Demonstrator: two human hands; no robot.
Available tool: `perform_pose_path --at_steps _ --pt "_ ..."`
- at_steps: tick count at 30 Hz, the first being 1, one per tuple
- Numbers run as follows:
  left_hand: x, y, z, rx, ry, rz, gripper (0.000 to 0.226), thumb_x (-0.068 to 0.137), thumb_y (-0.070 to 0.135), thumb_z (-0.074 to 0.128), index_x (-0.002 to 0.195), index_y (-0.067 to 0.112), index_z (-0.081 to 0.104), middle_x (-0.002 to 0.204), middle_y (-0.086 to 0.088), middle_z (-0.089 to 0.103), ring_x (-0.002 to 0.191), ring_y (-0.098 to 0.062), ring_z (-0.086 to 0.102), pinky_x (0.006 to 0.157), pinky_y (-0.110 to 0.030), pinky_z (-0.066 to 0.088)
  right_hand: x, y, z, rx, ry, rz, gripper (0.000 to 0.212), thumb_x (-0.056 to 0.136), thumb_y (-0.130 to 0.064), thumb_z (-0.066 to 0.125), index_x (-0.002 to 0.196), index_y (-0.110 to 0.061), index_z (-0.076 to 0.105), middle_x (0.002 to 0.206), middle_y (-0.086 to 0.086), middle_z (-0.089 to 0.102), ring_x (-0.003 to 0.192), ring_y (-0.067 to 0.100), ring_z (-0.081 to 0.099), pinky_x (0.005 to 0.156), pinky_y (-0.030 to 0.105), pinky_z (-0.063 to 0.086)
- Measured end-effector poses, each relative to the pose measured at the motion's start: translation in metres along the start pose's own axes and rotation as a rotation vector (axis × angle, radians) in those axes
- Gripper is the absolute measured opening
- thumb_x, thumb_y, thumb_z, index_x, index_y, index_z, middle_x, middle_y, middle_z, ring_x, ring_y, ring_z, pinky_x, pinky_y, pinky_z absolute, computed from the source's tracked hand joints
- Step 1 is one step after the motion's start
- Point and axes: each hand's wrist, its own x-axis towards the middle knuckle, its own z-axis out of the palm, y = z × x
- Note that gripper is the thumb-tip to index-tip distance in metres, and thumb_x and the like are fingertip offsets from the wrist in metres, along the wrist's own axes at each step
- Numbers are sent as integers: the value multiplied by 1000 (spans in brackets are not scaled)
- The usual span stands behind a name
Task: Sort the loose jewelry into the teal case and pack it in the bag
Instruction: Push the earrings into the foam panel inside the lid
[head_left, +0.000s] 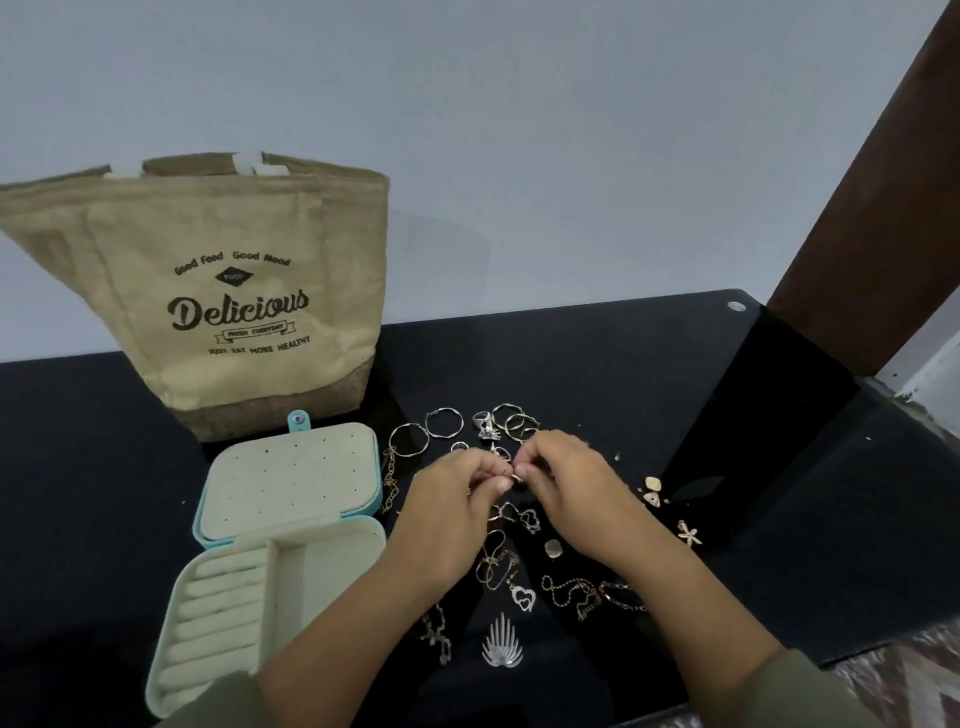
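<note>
Hands pinching one small gold piece (516, 478) together.
Left hand (447, 512) and right hand (563, 486) closing fingertips on it; teal case (270, 540) lying open, empty, at nine o'clock.

Printed wording appears only on the tan bag (218, 291).

Across the bag's front, in dark print, the top line arcs "Good Food Good Mood"; under it sits a small dark diamond badge whose lettering is too small to read with certainty. Below that comes the large script word "Delicious", then a ribbon banner reading "FRESH EVERYDAY", and at the bottom a slanted line, "JUST EAT MORE HEALTHY". No readable text, brand or number shows on the teal case (291, 506) or on the loose jewelry.
</note>
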Motion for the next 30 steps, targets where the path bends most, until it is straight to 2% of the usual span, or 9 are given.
perform_pose_path --at_steps 3,6,8,13,17,22,25,28,30 --pt "-6 -13 -28 44 110 -1 14 88 17 69 84 31 68 84 14 60 82 -2 57 75 -17 46 7 -32 11 165 -30 -17 9 94 -21 58 86 -23 60 70 -14 54 66 -2 51 59 11 35" --pt "-14 -23 -58 26 180 -58 23 87 16 70 79 36 64 84 15 64 83 4 58 69 -7 42 16 -58 29 188 -52 -59 10 93 -22 60 83 -25 60 69 -14 54 66 -1 52 59 11 36" --pt "-22 -28 -79 -21 189 -111 21 88 15 70 79 34 66 76 18 68 78 7 61 63 -5 40 22 -78 43 192 -68 -102 9 93 -21 60 83 -23 61 69 -13 54 66 -2 51 59 10 35" --pt "-41 -42 -118 -129 231 -193 5 85 21 73 81 23 72 74 16 71 66 4 61 62 -9 44 30 -116 71 202 -106 -169 15 94 -30 58 81 -22 59 72 -11 55 66 1 51 59 12 36" --pt "-59 -53 -142 -216 279 -269 7 80 24 78 76 22 73 71 5 72 63 -4 61 63 -22 52 33 -141 92 192 -140 -179 14 94 -28 57 85 -18 62 75 -9 60 72 4 54 61 15 40" --pt "-70 -73 -167 -221 220 -294 7 85 16 74 80 21 73 69 8 70 63 0 60 62 -16 49 44 -157 115 86 -202 -183 12 93 -17 55 82 -22 56 78 -13 54 70 0 48 61 12 37" --pt "-69 -89 -181 -202 239 -334 9 88 12 70 84 20 71 69 6 70 63 -3 61 65 -19 53 55 -162 125 15 -197 -218 8 93 -15 54 88 -18 60 82 -15 50 78 4 46 65 12 34" --pt "-59 -104 -194 -193 259 -378 9 89 12 69 89 22 69 77 5 72 73 -8 67 73 -27 58 68 -162 133 -93 -177 -262 8 95 -19 52 94 -20 60 88 -14 49 91 12 43 77 24 34" --pt "-51 -109 -200 -184 270 -394 11 88 14 70 93 23 66 82 4 73 79 -9 69 76 -26 56 78 -161 137 -151 -178 -288 8 97 -23 50 95 -23 58 91 -16 48 94 12 40 84 29 35"
